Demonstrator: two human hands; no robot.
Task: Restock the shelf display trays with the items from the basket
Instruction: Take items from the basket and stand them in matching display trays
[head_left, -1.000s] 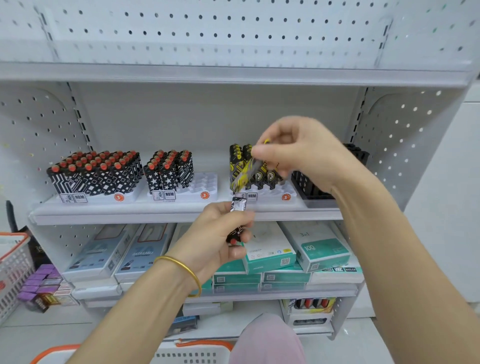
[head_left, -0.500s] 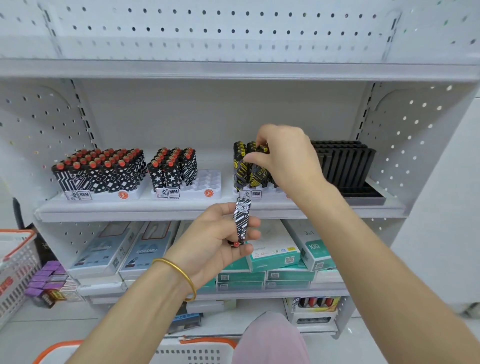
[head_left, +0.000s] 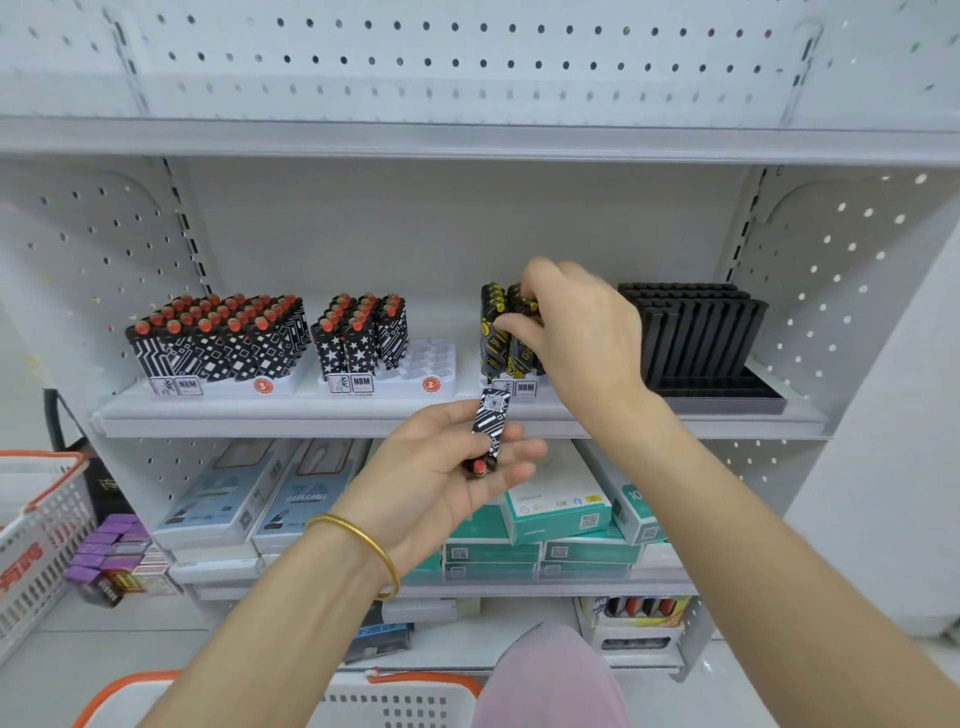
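My left hand holds a black-and-white patterned lighter with a red cap, cap end down, just below the middle shelf's front edge. My right hand reaches into the third white display tray, its fingers curled on a black-and-yellow lighter standing among a few others there. To the left, the second tray is half filled with patterned red-capped lighters, and the first tray is full. A white basket with orange rim sits at the bottom of the view.
A black slotted tray with dark lighters stands at the shelf's right end. Boxed cables and teal boxes fill the lower shelf. Another orange-rimmed basket stands at the left, next to purple boxes. Pink clothing shows below.
My right hand carried a black-and-yellow lighter from mid-air down into the third tray. The left hand turned its patterned lighter more into view and stayed roughly in place.
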